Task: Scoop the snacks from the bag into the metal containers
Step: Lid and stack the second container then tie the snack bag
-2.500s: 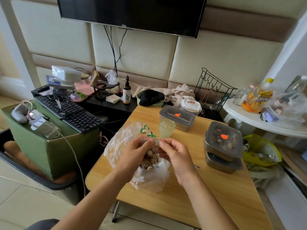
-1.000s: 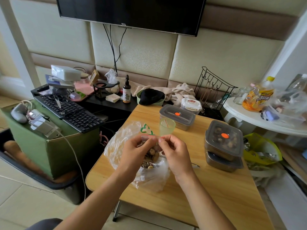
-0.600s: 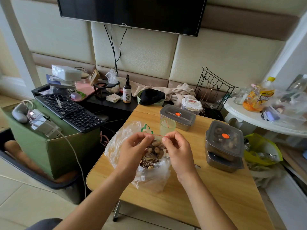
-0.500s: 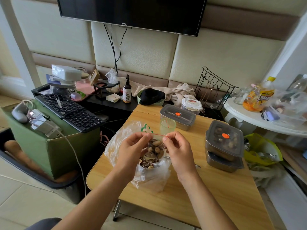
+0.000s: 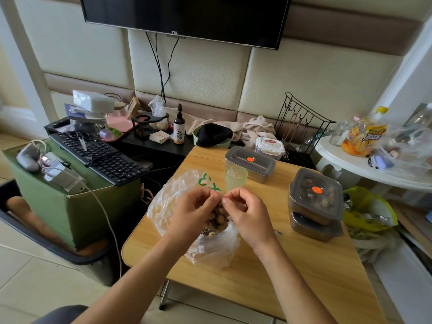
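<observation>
Your left hand (image 5: 194,212) and right hand (image 5: 246,212) meet fingertip to fingertip. Each pinches the top edge of the clear plastic bag (image 5: 211,250), whose bottom rests on the wooden table (image 5: 304,272), and the snacks (image 5: 218,217) show between and just below your fingers. Just beyond your hands stands a green plastic cup (image 5: 236,177) with a lidded metal container (image 5: 250,163) behind it, and off to the right of your right hand sit two stacked metal containers (image 5: 315,199), also lidded.

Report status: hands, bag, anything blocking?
Left hand and right hand both pinch clear plastic snack bag at its mouth. Grey-lidded metal containers all closed. Pale green plastic cup just behind bag.
</observation>
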A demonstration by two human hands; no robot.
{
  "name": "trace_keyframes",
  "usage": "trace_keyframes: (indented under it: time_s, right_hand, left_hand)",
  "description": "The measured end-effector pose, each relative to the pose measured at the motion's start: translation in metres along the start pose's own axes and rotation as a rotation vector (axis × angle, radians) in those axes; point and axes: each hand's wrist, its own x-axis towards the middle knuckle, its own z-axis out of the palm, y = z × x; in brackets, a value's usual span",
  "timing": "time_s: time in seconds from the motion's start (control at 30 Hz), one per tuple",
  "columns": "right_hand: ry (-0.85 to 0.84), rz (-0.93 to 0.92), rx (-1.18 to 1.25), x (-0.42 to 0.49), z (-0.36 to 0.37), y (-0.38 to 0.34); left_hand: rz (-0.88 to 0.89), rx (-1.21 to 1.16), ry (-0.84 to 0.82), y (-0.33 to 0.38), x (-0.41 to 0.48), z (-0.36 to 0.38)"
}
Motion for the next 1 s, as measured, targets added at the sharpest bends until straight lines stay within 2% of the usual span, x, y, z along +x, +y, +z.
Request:
trace_keyframes:
  time_s: [0.23, 0.47, 0.63, 0.8, 1.0]
  right_hand:
    - [0.006, -0.015, -0.034, 0.0008, -0.0008, 0.0016]
    - [0.000, -0.031, -0.064, 0.0008, -0.0035, -0.0014]
    - [-0.064, 0.008, 0.000, 0.0018, -0.0067, -0.0003]
    - [-0.079, 0.036, 0.008, 0.0023, -0.0071, 0.0026]
    - [-0.090, -0.005, -0.004, 0.0005, -0.0066, -0.0006]
  left_hand:
    - [-0.003, 0.045, 0.013, -0.0015, -0.0007, 0.0005]
    - [0.102, 0.194, -0.008, 0.0030, -0.0020, 0.0010]
    - [0.121, 0.252, -0.005, -0.0002, 0.0017, -0.0025]
    - [0.086, 0.219, 0.031, 0.0007, 0.0007, 0.0008]
    - [0.077, 0.181, -0.046, -0.0035, -0.0017, 0.0000]
